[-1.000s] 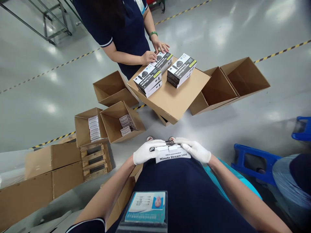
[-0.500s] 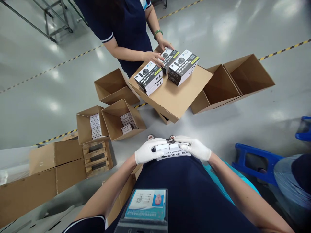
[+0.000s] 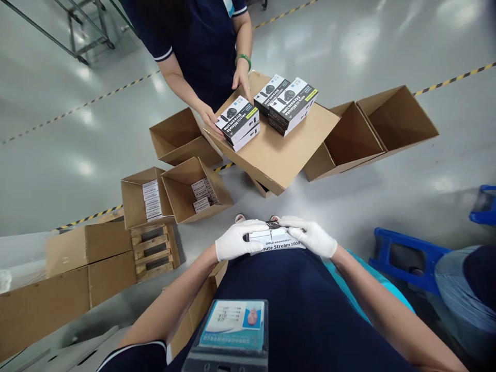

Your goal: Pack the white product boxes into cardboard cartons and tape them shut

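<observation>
The left gloved hand (image 3: 237, 241) and right gloved hand (image 3: 313, 238) still gripped the Minute Stream 1000 box (image 3: 278, 242) against the navy shirt (image 3: 294, 305), seemingly unadvanced; a co-worker's right hand (image 3: 210, 120) had shifted to the separate wavemaker stack (image 3: 237, 120), leaving the other two stacks (image 3: 291, 106) close together

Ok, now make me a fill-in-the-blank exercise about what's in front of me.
1. The box between your left hand and right hand reads "ORCA ____" above "Stream 1000".
2. The gloves on your hands are ____.
3. The co-worker wears a bangle coloured ____.
4. The stools at the picture's right are ____.

Missing words: wavemaker; white; green; blue.
</observation>
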The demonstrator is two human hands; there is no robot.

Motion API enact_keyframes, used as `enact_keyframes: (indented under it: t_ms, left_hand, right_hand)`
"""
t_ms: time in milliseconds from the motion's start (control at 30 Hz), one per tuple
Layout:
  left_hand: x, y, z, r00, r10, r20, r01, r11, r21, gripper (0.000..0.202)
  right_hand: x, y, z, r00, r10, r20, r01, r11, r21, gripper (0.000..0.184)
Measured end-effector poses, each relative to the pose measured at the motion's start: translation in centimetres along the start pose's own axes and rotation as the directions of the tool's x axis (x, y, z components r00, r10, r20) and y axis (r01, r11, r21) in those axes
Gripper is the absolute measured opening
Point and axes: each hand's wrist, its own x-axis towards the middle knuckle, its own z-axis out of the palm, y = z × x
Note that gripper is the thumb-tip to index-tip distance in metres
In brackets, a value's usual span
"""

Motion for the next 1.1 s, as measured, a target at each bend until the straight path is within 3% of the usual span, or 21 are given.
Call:
enact_keyframes:
  t_ms: [167,333,900,1100]
  left_hand:
    - [0.1,0.2,0.1,0.998,0.049,0.027,-0.05,0.996,0.071,0.047]
    - [-0.1,-0.3,0.5,0.997,0.075,-0.021,-0.074,0.995,0.067,0.047]
    - [0.0,-1.3,0.8,0.994,0.098,-0.042,-0.093,0.99,0.107,0.044]
    - [0.0,-1.3,0.8,0.994,0.107,-0.019,-0.104,0.988,0.117,0.043]
  right_hand:
    - [-0.2,-1.3,1.0,0.976,-0.181,-0.121,0.149,0.959,-0.24,0.034]
    - [0.3,-2.6,2.5,0.95,-0.296,-0.096,0.242,0.897,-0.369,0.02]
    - [0.1,-3.9,2.9,0.948,-0.255,-0.191,0.172,0.914,-0.367,0.01]
    - [0.0,-4.3,2.9,0.969,-0.195,-0.15,0.127,0.919,-0.373,0.009]
